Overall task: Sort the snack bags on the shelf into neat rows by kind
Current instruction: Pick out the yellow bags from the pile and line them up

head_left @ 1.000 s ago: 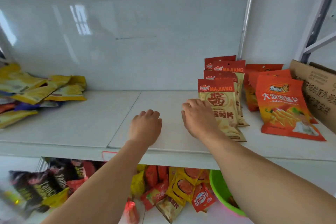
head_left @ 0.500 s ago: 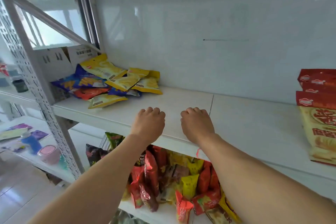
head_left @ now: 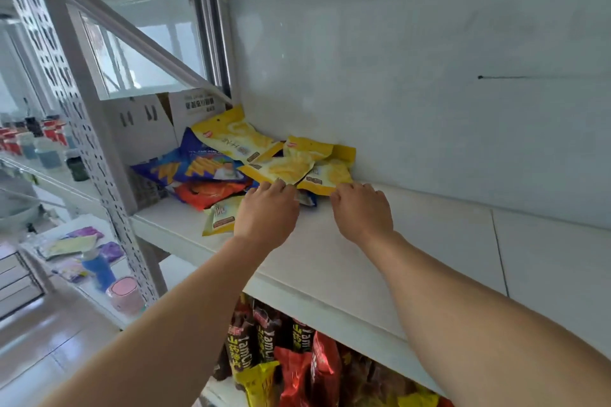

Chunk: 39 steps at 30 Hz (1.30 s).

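A loose pile of snack bags lies at the shelf's (head_left: 380, 261) far left, against the back wall. Several yellow bags (head_left: 281, 168) lie on top, over blue bags (head_left: 201, 165) and an orange-red bag (head_left: 211, 192). One more yellow bag (head_left: 220, 215) lies flat at the pile's front, partly hidden by my left hand. My left hand (head_left: 266, 210) reaches palm down, fingertips touching the front edge of the top yellow bag. My right hand (head_left: 362, 208) hovers palm down beside it, fingertips at the corner of the rightmost yellow bag (head_left: 325, 175). Neither hand holds anything.
A white perforated upright (head_left: 96, 155) and a cardboard box (head_left: 142, 129) bound the pile on the left. The shelf below holds dark, red and yellow snack bags (head_left: 297, 367). Bottles and small items stand on other shelving at far left (head_left: 49, 149).
The view has swung left, away from the sorted red and orange rows. Both hands have moved left along the shelf and forward, from its front edge up to the pile.
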### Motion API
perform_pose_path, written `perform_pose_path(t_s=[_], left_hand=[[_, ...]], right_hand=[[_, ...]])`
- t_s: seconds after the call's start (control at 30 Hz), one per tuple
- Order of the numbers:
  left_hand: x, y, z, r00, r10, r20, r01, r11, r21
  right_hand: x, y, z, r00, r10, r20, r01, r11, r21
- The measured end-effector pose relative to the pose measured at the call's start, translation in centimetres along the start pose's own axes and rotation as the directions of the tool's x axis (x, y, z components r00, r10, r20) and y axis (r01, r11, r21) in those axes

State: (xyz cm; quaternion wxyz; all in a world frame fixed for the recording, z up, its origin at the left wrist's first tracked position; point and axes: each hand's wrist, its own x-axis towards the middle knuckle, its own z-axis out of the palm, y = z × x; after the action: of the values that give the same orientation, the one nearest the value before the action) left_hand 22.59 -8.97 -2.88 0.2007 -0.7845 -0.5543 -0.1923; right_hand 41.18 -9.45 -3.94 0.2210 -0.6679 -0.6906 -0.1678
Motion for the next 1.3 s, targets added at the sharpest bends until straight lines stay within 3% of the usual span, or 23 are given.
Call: perform_pose_path(t_s=[0.07,0.2,0.3,0.37,0.43,0.53,0.63,0.77,0.93,1.1,1.3], left_hand=[[2.9,-0.7,1.0,1.000,-0.016,0.012,0.017,0.999,-0.042],[8.5,-2.3,2.9,0.984,-0.170,0.056,0.179,0.937,-0.300],[11.5,-3.4,4.6,0.963,-0.216,0.158,0.256,0.916,-0.309],[13.4,-4.3,5.4,0.929,-0.256,0.269,0.336,0.888,-0.315],[15.4,-5.0,6.2,0.893,-0.215,0.396,0.326,0.915,-0.238],[17.4,-5.6,7.1,0.833,-0.188,0.521,0.303,0.942,-0.144],[18.8,-6.7,7.7,0.788,-0.272,0.552,0.402,0.907,-0.127],[20.1,-8.0,7.9,0.734,-0.234,0.637,0.389,0.914,-0.113],[21.1,-9.3,8.6,0.747,-0.180,0.640,0.405,0.887,-0.224],[21.4,-10.1,9.3,0.781,-0.187,0.595,0.503,0.753,-0.424],[21.5,-9.8,8.4,0.732,-0.008,0.682,0.607,0.463,-0.646]], right_hand=[[3.1,-0.1,1.4,0.999,0.043,-0.020,-0.042,0.998,0.038],[8.1,0.3,3.8,0.980,0.192,-0.053,-0.181,0.969,0.167],[10.4,0.4,5.5,0.941,0.333,0.053,-0.336,0.909,0.247],[12.0,0.6,6.3,0.871,0.457,0.178,-0.491,0.809,0.324],[13.7,0.8,6.7,0.769,0.551,0.325,-0.639,0.653,0.406],[15.2,1.1,7.2,0.672,0.576,0.466,-0.740,0.497,0.453],[15.8,1.3,7.7,0.625,0.590,0.511,-0.778,0.415,0.473],[15.9,1.8,8.4,0.572,0.607,0.552,-0.804,0.280,0.525],[15.6,2.0,8.0,0.491,0.638,0.594,-0.796,0.053,0.602],[15.0,2.2,6.7,0.439,0.552,0.709,-0.768,-0.179,0.615],[12.8,3.4,6.2,0.507,0.471,0.721,-0.669,-0.312,0.675]])
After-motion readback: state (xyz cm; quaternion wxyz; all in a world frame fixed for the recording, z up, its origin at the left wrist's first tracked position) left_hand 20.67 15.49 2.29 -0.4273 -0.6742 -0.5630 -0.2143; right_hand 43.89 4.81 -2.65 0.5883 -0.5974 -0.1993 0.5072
